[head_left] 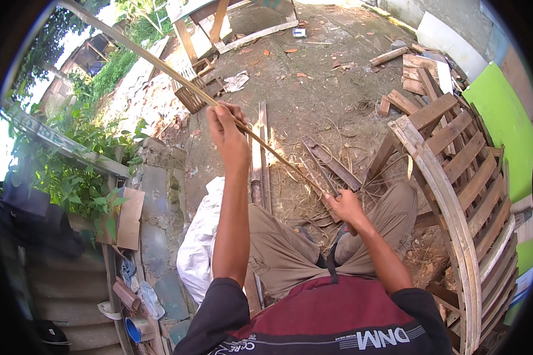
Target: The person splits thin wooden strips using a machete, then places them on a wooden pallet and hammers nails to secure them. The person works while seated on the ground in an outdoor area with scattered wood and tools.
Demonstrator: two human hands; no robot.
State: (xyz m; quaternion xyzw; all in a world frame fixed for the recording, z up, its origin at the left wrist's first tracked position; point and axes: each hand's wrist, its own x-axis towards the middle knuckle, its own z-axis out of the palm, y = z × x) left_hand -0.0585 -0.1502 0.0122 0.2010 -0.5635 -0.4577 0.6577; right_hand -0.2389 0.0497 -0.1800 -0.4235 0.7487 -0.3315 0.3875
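Observation:
A long, thin bamboo strip [160,67] slants from the far upper left down to the middle of the view. My left hand [227,127] is closed around it, arm raised ahead of me. Near its lower end my right hand [345,208] grips a knife [330,184]; its dark, narrow blade points away from me and lies close to the strip. Whether the blade touches the strip I cannot tell. Part of the knife's handle shows below my fist. Under both hands are my bent legs in brown trousers [284,236].
To the right stands a slatted wooden frame [456,231], with a green panel [509,130] behind it. Bamboo shavings and a grooved wooden piece [333,163] lie ahead on the dirt. On the left are a low block wall [160,236], plants [71,195] and a white sack [196,248].

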